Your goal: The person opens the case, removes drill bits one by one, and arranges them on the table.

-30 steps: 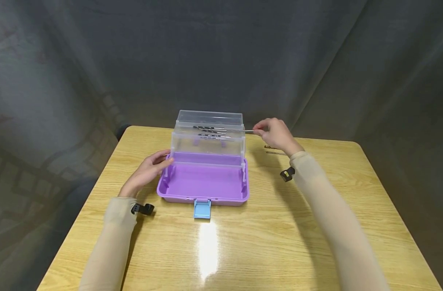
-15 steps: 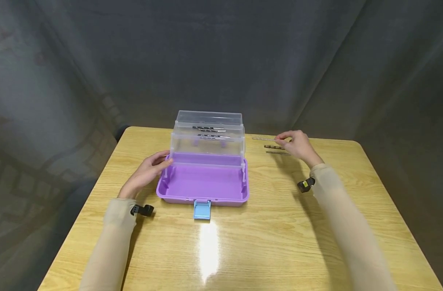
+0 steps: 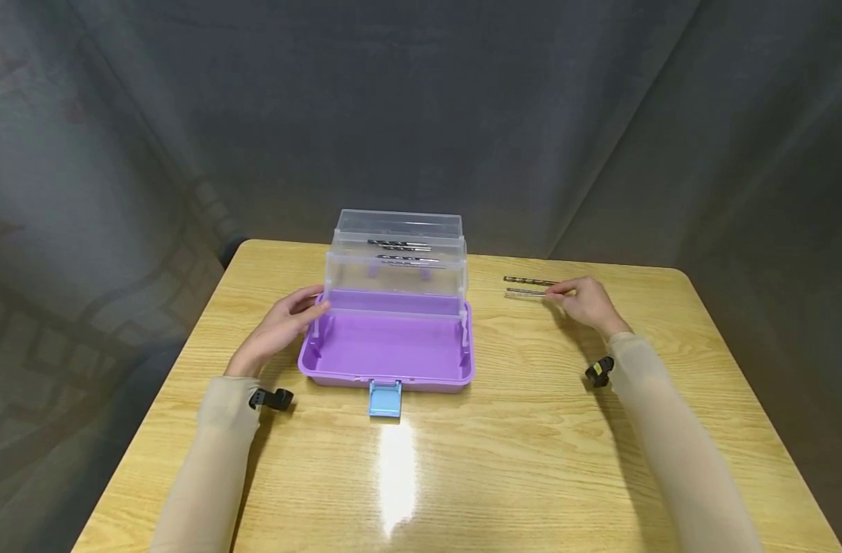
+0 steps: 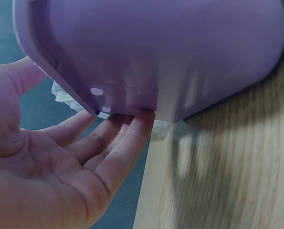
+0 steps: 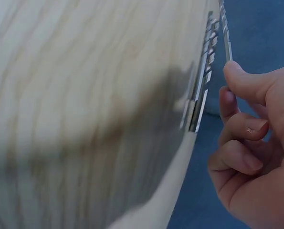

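An open purple toolbox [image 3: 386, 378] stands mid-table, its clear tiered trays [image 3: 393, 280] raised at the back with drill bits [image 3: 400, 246] lying in them. My left hand [image 3: 283, 322] rests flat against the box's left wall; in the left wrist view its straight fingers [image 4: 132, 138] touch the purple wall [image 4: 156, 47]. To the right of the box, my right hand [image 3: 587, 302] pinches the end of a thin drill bit [image 3: 528, 293] low over the table. Another bit [image 3: 528, 281] lies just behind it. The right wrist view shows the index fingertip [image 5: 235, 71] on that bit [image 5: 224, 33], beside more bits [image 5: 199, 95].
A blue latch [image 3: 384, 398] hangs off the box's front edge. The wooden table [image 3: 462, 461] shows bare wood in front of the box and on the right. A grey cloth backdrop [image 3: 421, 115] hangs behind the table's far edge.
My right hand moved from the upper clear tray out to the right and nearer, bringing a thin drill bit down beside those on the table. The left hand stayed put.
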